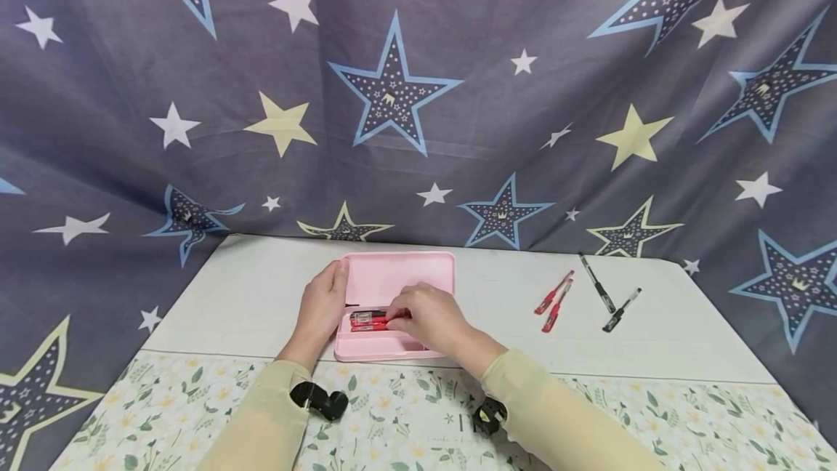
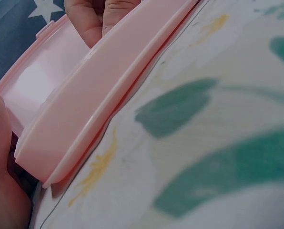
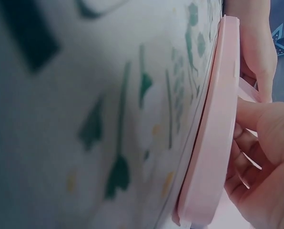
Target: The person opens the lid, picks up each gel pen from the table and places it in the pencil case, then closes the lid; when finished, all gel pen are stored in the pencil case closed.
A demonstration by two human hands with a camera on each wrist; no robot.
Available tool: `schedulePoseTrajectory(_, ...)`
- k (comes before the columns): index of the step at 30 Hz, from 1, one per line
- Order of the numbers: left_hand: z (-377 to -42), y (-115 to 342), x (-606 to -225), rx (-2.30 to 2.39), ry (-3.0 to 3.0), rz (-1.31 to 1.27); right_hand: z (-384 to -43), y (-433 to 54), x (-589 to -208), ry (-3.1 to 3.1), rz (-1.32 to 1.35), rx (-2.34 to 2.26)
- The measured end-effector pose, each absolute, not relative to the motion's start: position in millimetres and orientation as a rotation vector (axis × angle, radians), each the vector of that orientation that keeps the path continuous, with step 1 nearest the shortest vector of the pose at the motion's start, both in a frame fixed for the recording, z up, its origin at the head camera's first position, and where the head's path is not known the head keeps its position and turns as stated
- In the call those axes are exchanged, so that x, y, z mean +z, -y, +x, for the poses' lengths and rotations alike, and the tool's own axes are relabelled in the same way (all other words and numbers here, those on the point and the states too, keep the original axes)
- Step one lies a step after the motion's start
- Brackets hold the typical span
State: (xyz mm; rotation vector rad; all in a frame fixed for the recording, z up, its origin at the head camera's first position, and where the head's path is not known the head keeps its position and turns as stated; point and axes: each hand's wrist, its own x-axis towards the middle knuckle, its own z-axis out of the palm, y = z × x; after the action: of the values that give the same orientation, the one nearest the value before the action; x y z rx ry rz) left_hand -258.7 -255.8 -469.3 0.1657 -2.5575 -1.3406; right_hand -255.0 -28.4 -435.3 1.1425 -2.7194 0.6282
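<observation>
A pink pencil case (image 1: 379, 344) lies with its lid (image 1: 400, 275) raised at the back. Inside it, red pens (image 1: 369, 327) and a black pen (image 1: 368, 312) lie side by side, their right ends covered by my right hand (image 1: 431, 317). That hand reaches into the case from the right, curled fingers and thumb pinching at a red pen. In the right wrist view, the case's front wall (image 3: 213, 124) hides the fingertips. My left hand (image 1: 320, 304) grips the left edge of the lid, its thumb along the side. The left wrist view shows this hand (image 2: 4, 167) at the case's left end.
To the right on the white tabletop (image 1: 497, 289) lie two red pens (image 1: 557, 305), a long black pen (image 1: 596, 282) and a shorter black pen (image 1: 621, 311). A floral cloth (image 1: 405, 398) covers the near part. Behind hangs a dark star-patterned curtain (image 1: 497, 137).
</observation>
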Motion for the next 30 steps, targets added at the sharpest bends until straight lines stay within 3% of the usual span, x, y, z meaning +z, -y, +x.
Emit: schedulePoseTrajectory(30, -256.8, 255.6, -467.8, -1.351, 2.562, 0.163, -254.1, 30.2, -435.6, 2.750, 1.075, 0.642)
